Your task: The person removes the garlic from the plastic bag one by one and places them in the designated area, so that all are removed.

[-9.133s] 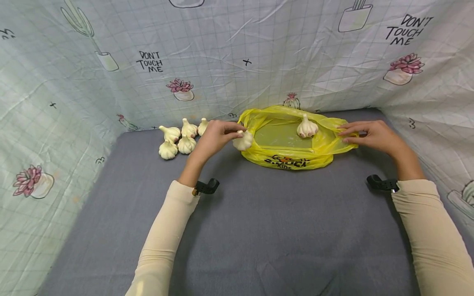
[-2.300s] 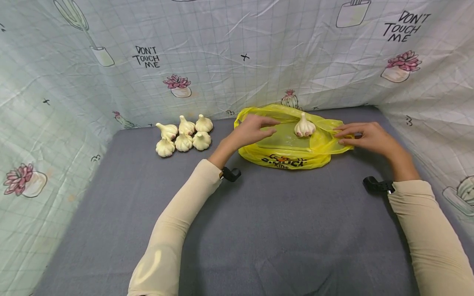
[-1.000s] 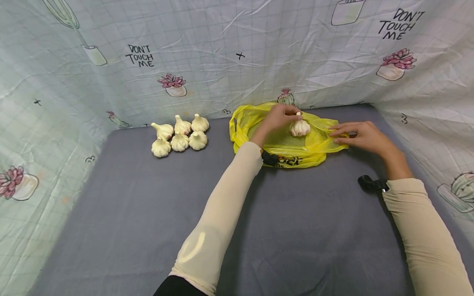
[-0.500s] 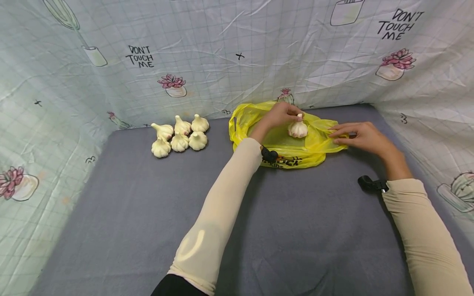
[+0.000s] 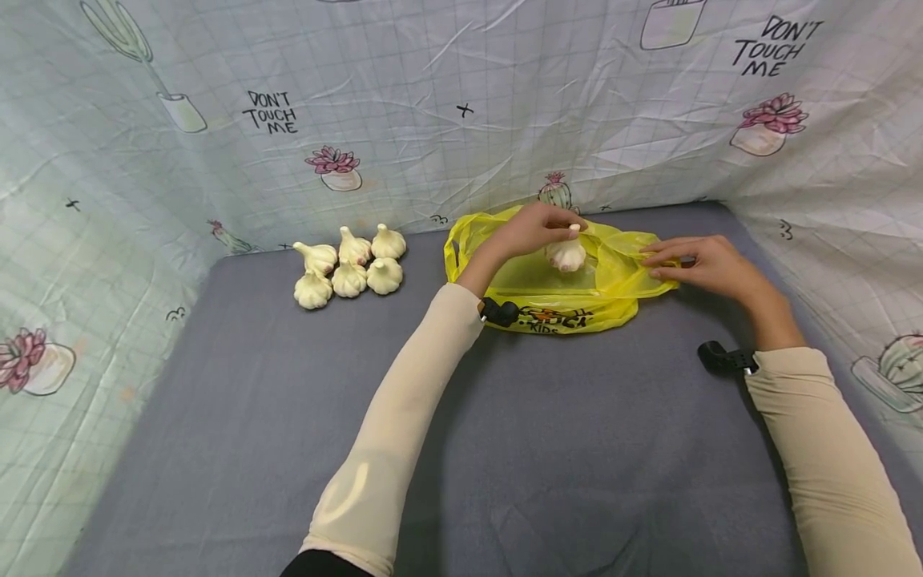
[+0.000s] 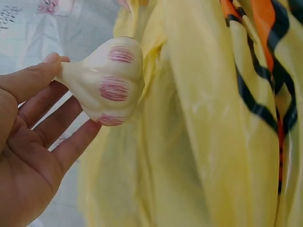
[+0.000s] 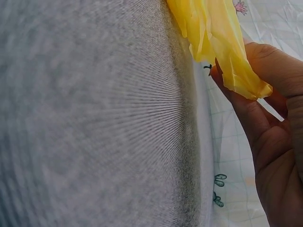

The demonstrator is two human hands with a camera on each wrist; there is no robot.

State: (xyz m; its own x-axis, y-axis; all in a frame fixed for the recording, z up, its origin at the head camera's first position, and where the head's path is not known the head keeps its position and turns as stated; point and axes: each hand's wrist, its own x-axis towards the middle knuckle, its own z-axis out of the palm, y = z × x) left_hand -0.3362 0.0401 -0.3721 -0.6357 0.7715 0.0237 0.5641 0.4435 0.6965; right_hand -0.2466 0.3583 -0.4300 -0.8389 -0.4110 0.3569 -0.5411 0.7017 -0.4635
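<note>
By its stem, a white garlic bulb [image 5: 566, 255] with pinkish streaks is pinched between the thumb and fingers of my left hand [image 5: 531, 230]. In the left wrist view the same garlic bulb [image 6: 111, 82] hangs clear of the yellow plastic bag [image 6: 184, 123]. That bag [image 5: 570, 312] lies on the table with its mouth spread, black and orange print on its front. At its right end my right hand [image 5: 710, 263] pinches the bag's edge; the right wrist view shows the gathered yellow plastic [image 7: 236, 71] between thumb and fingers.
Several garlic bulbs [image 5: 349, 279] sit in two rows at the back left of the grey cloth-covered table [image 5: 288, 417]. A white printed curtain [image 5: 404, 120] hangs behind and at both sides.
My left hand went from holding a bulb left of the bag, to empty over it, to pinching the bulb in the bag, which now moves up and left. My right hand keeps its hold.
</note>
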